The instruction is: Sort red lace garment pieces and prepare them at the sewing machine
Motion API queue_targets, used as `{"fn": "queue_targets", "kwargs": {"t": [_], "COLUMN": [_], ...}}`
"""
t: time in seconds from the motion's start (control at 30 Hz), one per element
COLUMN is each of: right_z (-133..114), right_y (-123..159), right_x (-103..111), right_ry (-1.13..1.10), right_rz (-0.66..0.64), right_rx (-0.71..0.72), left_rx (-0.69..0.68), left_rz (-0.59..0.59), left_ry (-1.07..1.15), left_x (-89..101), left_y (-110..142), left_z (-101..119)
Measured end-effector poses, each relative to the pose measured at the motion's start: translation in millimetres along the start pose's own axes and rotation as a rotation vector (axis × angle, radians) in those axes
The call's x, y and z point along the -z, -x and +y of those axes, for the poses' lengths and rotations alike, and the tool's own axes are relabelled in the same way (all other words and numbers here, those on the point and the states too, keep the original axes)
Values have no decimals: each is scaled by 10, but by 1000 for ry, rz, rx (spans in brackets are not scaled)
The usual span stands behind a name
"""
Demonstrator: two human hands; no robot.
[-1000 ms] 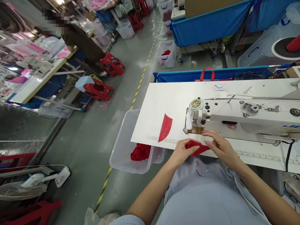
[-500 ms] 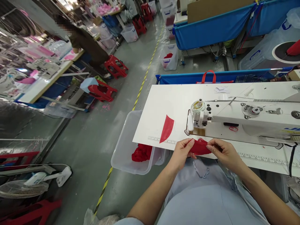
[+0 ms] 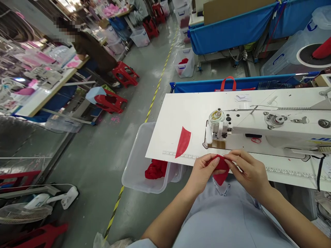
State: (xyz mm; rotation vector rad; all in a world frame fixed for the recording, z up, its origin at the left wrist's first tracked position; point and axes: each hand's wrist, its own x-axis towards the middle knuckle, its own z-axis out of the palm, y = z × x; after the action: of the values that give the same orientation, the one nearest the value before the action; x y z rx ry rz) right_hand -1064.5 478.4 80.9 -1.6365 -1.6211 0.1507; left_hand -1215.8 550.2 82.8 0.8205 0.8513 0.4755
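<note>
Both my hands pinch one piece of red fabric (image 3: pixel 221 176) at the front edge of the white sewing table (image 3: pixel 178 106). My left hand (image 3: pixel 204 172) is closed on its left side, with the thumb on top. My right hand (image 3: pixel 245 168) grips the upper right corner between thumb and fingers. The lower part of the fabric hangs in a point over my lap. A second red fabric piece (image 3: pixel 183 142), curved on one side, lies flat on the table to the left. Just beyond my hands stands the sewing machine (image 3: pixel 261 120), its needle area partly hidden.
Under the table's left end is a clear plastic bin (image 3: pixel 134 172) holding red cloth (image 3: pixel 156 169). A blue fabric trough (image 3: pixel 196 85) runs along the far edge. Red stools (image 3: pixel 125 74), a standing person (image 3: pixel 95 51) and a fan (image 3: pixel 26 210) are off to the left.
My hands have come closer together, and the red fabric, stretched sideways before, now hangs down in a point. The view has shifted slightly.
</note>
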Motion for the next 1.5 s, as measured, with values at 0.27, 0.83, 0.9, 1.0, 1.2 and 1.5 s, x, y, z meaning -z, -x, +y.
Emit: {"fn": "queue_targets", "kwargs": {"t": [0.27,0.83,0.9,1.0,1.2,1.5], "right_z": [-3,94,88,34,-207,125], "right_y": [-76,-121,-121,-95,45,19], "right_x": [89,114,127,102,162,494], "right_ry": [-66,-303,-411,-668,-1320,-425], "right_rz": [132,79,66,-138,-486,-320], "right_rx": [-251,-282,-341,-389,-540,-400], "left_rx": [-87,-162,-203,-328,-461,106], "left_rz": [39,33,42,13,10,22], "left_ry": [-87,-235,-324,-527,-792,-124], "left_x": [-53,-32,-25,-45,77,246], "left_y": [33,-34,-47,-72,-330,-256], "left_z": [-29,-43,-41,-89,-353,-98]}}
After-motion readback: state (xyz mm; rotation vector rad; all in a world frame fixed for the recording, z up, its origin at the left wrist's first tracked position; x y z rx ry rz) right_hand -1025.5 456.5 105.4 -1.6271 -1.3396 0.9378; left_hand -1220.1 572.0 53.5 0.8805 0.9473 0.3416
